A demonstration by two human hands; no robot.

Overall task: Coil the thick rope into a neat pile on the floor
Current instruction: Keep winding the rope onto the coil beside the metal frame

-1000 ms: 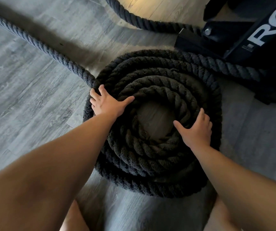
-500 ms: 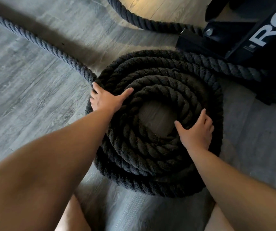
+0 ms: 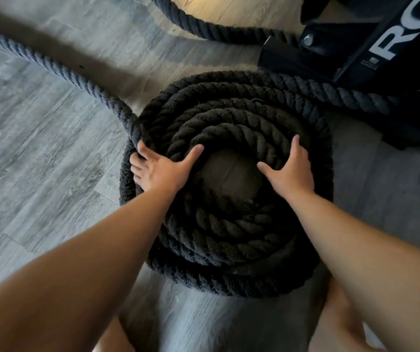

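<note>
**Both hands on the coil**

Far left, the grey plank floor (image 3: 39,148) carries a loose run of the thick rope (image 3: 59,69), which comes in from the upper left corner and meets the coil (image 3: 229,237) at its left edge.

My left hand (image 3: 162,170) sits on that left edge. Its fingers (image 3: 138,162) bend down over the upper turns into the gap beside the lowest, outermost turn, so they grip the rope. The thumb stretches flat across the top towards the middle.

The coil itself lies on the floor right in front of me, several dark turns wound round and stacked, with a round patch of bare floor showing in its centre.

My right hand (image 3: 290,174) rests on the right side of the inner turns. The hand lies open and pressed flat, one finger pointing straight away from me and the thumb spread out over the central hole.

Beyond the coil, a second stretch of rope curves along the top, and another leads off to the right, under a black frame (image 3: 386,47) with white letters on it.
</note>
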